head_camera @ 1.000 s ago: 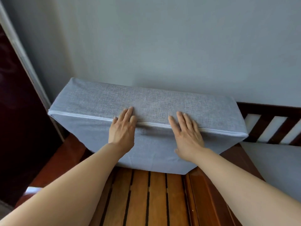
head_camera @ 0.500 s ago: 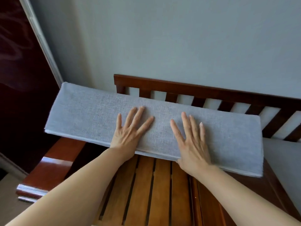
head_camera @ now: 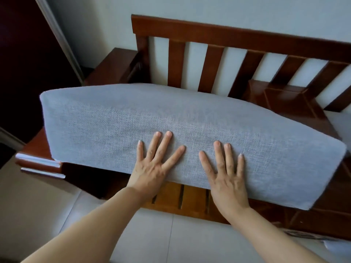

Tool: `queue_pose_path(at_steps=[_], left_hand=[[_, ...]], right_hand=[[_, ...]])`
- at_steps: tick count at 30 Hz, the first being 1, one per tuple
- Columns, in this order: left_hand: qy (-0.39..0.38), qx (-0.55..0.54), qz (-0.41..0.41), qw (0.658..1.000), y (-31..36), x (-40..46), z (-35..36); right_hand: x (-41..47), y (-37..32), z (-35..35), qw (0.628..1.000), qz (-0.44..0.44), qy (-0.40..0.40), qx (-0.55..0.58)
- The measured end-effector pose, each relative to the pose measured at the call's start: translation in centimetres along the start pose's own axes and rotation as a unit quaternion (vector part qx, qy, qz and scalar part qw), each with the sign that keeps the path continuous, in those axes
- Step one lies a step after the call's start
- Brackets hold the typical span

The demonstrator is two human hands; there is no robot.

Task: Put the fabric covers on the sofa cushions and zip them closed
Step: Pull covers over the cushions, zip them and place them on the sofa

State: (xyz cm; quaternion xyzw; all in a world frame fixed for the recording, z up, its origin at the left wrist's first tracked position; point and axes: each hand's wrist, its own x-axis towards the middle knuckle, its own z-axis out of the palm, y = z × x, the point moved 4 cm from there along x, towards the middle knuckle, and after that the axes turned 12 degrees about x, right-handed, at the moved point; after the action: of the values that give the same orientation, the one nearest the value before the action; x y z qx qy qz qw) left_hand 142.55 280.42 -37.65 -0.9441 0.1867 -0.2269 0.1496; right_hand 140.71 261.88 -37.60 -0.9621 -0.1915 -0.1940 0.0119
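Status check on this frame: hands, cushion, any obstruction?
Left hand and right hand flat, fingers spread on covered cushion. Cushion on wooden sofa frame. No zipper visible. Nothing in the way.

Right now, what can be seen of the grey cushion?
The grey cushion is a long, thick block in a pale grey, coarsely woven fabric cover, smooth and taut; no zipper shows. It lies on the wooden sofa frame, its near edge seemingly raised above the seat slats. The left hand and right hand press flat on its near face, fingers spread.
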Motion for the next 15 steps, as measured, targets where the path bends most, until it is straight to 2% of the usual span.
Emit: queue_pose_path(at_steps=[3, 5, 7, 9, 11, 15], left_hand=[[0.033, -0.059, -0.017, 0.998, 1.2, -1.9, -0.1], [0.084, -0.084, -0.052, 0.992, 0.8, -1.5, -1.2], [0.105, -0.076, -0.071, 0.989, 0.2, -0.6, -1.7], [0.061, -0.062, -0.091, 0.992, -0.3, 0.0, -1.5], [-0.022, -0.051, -0.098, 0.994, 0.0, -0.1, -0.5], [-0.145, -0.028, -0.030, 0.989, 2.8, -1.3, 2.8]], right_hand=[[-3.0, -1.2, 1.7, 0.999, -0.018, -0.002, 0.037], [-3.6, -1.7, 0.6, 0.995, -0.025, 0.041, 0.083], [-2.6, -1.4, -0.9, 0.990, 0.004, 0.103, 0.101], [-1.0, -0.2, -1.4, 0.989, 0.048, 0.097, 0.098], [-0.3, 0.3, -0.5, 0.993, 0.067, 0.027, 0.096], [-2.5, -0.9, 3.5, 0.989, 0.057, -0.082, 0.112]])
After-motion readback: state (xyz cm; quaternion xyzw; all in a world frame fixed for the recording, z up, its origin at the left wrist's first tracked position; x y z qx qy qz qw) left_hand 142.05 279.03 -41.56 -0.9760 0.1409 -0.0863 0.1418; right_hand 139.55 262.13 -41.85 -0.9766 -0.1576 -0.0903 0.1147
